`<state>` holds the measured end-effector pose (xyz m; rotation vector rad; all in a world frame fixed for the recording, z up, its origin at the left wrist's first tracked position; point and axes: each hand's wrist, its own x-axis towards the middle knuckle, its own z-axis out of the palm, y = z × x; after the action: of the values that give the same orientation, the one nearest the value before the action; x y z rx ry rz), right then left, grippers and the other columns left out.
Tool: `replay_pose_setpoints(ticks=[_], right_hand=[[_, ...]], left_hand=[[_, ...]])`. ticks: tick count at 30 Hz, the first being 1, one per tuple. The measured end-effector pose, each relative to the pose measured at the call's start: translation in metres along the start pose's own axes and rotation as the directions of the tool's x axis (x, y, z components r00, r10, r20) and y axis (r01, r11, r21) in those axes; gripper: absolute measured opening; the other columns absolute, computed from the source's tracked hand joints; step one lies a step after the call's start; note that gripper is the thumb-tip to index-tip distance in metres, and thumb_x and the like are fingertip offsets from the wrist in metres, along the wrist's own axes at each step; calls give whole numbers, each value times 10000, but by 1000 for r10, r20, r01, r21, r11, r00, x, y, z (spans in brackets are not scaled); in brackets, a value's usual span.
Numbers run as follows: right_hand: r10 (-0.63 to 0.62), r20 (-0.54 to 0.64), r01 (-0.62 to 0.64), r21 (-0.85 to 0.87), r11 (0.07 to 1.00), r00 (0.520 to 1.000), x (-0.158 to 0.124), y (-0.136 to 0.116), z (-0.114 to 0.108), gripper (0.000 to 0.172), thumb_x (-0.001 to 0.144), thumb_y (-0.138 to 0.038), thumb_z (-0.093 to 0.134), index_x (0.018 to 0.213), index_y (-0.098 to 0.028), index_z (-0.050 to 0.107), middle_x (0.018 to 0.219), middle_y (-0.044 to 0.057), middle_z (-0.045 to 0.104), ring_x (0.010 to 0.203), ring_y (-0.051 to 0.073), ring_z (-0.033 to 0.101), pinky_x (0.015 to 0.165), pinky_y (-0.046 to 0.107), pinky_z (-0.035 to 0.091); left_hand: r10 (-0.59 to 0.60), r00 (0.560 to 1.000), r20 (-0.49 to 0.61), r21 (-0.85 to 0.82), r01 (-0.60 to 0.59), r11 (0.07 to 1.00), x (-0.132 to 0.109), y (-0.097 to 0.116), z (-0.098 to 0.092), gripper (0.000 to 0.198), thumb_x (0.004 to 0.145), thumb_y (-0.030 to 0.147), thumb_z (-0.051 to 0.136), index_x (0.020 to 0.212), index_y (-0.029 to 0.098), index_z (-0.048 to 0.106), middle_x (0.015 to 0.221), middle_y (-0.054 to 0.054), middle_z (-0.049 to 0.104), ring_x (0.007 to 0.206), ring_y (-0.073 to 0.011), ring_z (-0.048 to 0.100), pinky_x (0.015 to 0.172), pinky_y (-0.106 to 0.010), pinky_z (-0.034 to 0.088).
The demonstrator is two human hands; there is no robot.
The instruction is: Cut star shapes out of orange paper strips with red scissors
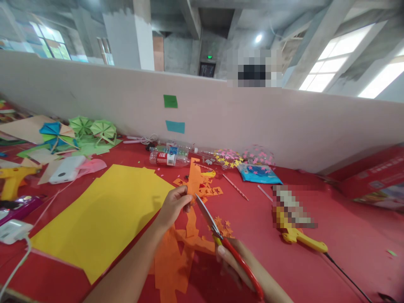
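Pinched in my left hand [176, 203] is an upright strip of orange paper [195, 176]. My right hand [232, 261] is closed on red-handled scissors [241, 261], whose blade tips point up and left, close to the strip's right edge. Orange paper offcuts [172, 261] lie beneath both hands. Small orange stars [223, 227] are piled beyond my right hand, and strips with star-shaped holes [211, 191] lie behind my left hand. Large yellow sheets [107, 210] rest to the left of my left hand.
Plastic bottles [167, 159] and a blue packet [260, 174] lie along the white partition [126, 97]. A yellow glue gun [293, 235] with a black cord is at right. Paper umbrellas [103, 129], a white device [67, 169] and another yellow glue gun [12, 179] are at left.
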<state>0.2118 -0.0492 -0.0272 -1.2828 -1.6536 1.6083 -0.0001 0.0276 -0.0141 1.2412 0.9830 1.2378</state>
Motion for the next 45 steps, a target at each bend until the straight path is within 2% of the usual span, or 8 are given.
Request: replay_pose_setpoints(ticks=[6, 12, 17, 21, 26, 29, 35, 45], right_hand=[[-12, 1, 12, 5, 1000, 1000, 1, 3, 0, 548, 791, -741, 482, 692, -203, 501, 389, -110, 377, 307, 58, 295, 428, 222, 339], [83, -15, -83, -18, 996, 996, 4, 5, -2, 612, 742, -812, 441, 661, -207, 478, 419, -80, 417, 306, 57, 332, 330, 194, 243], [98, -13, -99, -20, 995, 995, 2, 2, -2, 614, 734, -819, 439, 645, -212, 468, 405, -77, 424, 286, 53, 319, 315, 197, 211], [61, -46, -61, 17, 998, 997, 2, 3, 1, 594, 757, -796, 446, 650, -213, 463, 369, -102, 378, 285, 50, 295, 359, 195, 287], [29, -106, -25, 35, 999, 994, 4, 3, 5, 607, 748, -809, 434, 641, -212, 451, 339, -110, 352, 296, 61, 315, 399, 211, 357], [18, -115, -13, 51, 999, 993, 4, 0, 6, 581, 764, -780, 459, 642, -212, 452, 340, -120, 348, 291, 55, 295, 443, 227, 403], [45, -101, -41, 37, 998, 994, 3, -4, 6, 556, 767, -747, 502, 632, -211, 447, 362, -115, 377, 277, 47, 301, 407, 217, 342], [86, -47, -86, -6, 996, 995, 6, -1, 3, 588, 742, -792, 473, 633, -215, 450, 385, -89, 403, 328, 69, 369, 370, 197, 316]], left_hand=[[12, 1000, 8, 9, -12, 1000, 0, 0, 0, 162, 741, 285, 542, 635, 163, 525, 530, 45, 502, 466, -75, 466, 488, -212, 369], [11, 1000, 13, 11, -11, 1000, 1, -1, -1, 162, 739, 278, 537, 626, 164, 518, 523, 47, 497, 468, -73, 463, 492, -210, 369], [11, 1000, 18, -8, -11, 1000, 1, -2, -2, 158, 743, 263, 540, 622, 165, 513, 523, 44, 504, 469, -73, 462, 494, -209, 372], [17, 1000, 4, -29, -17, 999, 1, -3, -1, 206, 776, 297, 555, 628, 160, 519, 531, 37, 515, 466, -71, 466, 495, -210, 372], [-23, 996, 81, -81, 30, 996, -1, -6, 4, 200, 777, 318, 575, 689, 139, 589, 612, 5, 584, 463, -75, 489, 478, -217, 380], [-16, 996, 92, -75, 23, 997, -1, -8, 5, 196, 786, 307, 573, 697, 138, 619, 571, 5, 578, 477, -87, 507, 496, -219, 397], [8, 998, 58, -76, -3, 997, -1, -3, 3, 195, 806, 300, 558, 708, 150, 634, 545, 8, 584, 502, -91, 526, 533, -216, 418], [9, 1000, 4, -57, -9, 998, -1, 0, 4, 196, 772, 309, 586, 650, 165, 534, 570, 26, 559, 494, -86, 509, 504, -221, 412]])
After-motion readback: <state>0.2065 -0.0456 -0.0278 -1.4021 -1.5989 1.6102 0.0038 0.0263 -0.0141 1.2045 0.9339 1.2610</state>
